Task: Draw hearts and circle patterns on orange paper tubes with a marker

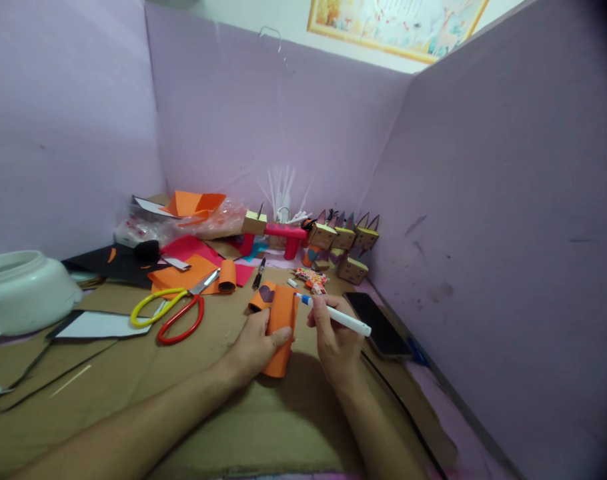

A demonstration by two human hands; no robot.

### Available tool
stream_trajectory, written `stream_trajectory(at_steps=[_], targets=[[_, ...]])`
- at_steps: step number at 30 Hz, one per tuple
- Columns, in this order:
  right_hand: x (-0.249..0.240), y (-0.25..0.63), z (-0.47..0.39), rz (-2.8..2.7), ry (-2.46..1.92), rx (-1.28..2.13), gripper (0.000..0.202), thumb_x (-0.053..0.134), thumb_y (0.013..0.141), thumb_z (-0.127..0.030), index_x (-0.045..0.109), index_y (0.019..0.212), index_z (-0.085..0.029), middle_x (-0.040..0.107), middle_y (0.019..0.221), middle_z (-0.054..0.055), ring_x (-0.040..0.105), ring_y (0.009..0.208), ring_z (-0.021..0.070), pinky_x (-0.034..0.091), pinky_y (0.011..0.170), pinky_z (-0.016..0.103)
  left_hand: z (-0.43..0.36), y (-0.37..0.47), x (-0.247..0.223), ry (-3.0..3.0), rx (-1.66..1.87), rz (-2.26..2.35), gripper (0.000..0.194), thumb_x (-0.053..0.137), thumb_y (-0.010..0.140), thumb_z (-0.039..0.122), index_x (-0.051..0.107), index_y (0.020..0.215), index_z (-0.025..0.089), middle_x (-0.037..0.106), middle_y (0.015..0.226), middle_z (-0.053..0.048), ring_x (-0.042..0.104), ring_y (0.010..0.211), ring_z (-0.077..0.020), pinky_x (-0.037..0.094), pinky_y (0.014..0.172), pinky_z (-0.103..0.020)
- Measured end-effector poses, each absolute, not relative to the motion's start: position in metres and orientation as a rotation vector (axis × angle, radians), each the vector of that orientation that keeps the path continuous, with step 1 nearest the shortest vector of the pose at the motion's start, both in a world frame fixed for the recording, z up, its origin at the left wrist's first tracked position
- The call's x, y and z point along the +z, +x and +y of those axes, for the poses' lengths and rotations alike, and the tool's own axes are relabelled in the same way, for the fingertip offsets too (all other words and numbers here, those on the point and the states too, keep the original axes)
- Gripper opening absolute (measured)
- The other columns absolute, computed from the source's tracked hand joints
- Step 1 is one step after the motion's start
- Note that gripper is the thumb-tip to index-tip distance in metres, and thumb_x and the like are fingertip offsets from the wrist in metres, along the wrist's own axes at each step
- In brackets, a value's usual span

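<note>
L hand (256, 343) grips the orange tube (284, 307), thumb across its near half, w/ the tube sticking out far & near of the hand. R hand (337, 343) is closed round a white pen (347, 319), its blue tip at the tube's right edge nr the far end. Scissors (189, 293) lie far left of L hand; phone (376, 323) just right of R hand.
</note>
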State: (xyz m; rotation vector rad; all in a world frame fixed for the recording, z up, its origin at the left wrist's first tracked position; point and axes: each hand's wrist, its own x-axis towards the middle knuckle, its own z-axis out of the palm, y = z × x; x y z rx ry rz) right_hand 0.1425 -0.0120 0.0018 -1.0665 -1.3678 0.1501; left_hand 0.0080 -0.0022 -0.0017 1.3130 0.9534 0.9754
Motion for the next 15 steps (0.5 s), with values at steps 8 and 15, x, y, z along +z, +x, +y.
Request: stream_trajectory(at_steps=[8, 15], targets=[[0.0010, 0.1419, -0.0117, -1.362, -1.069, 0.157, 0.019, 0.050, 0.086, -0.031, 0.059, 0.075, -0.018, 0.055, 0.053, -0.003, 0.054, 0.048, 0.0114, 0.042, 0.048, 0.023, -0.0021, 0.0079, -0.0003, 1.337, 0.980, 0.977, 0.032, 0.063, 0.065, 0.032, 0.055, 0.088, 0.012, 0.064, 0.074, -0.007, 0.058, 0.066, -0.0198, 0.046, 0.061, -0.031], [0.0014, 0.1401, -0.0122, -1.373, -1.035, 0.232, 0.016, 0.052, 0.085, -0.031, 0.059, 0.077, -0.018, 0.056, 0.054, -0.003, 0.054, 0.049, 0.0111, 0.042, 0.049, 0.022, -0.0023, 0.0087, -0.0003, 1.320, 0.979, 0.974, 0.032, 0.063, 0.064, 0.032, 0.054, 0.086, 0.012, 0.064, 0.074, -0.007, 0.058, 0.064, -0.0192, 0.047, 0.061, -0.031]])
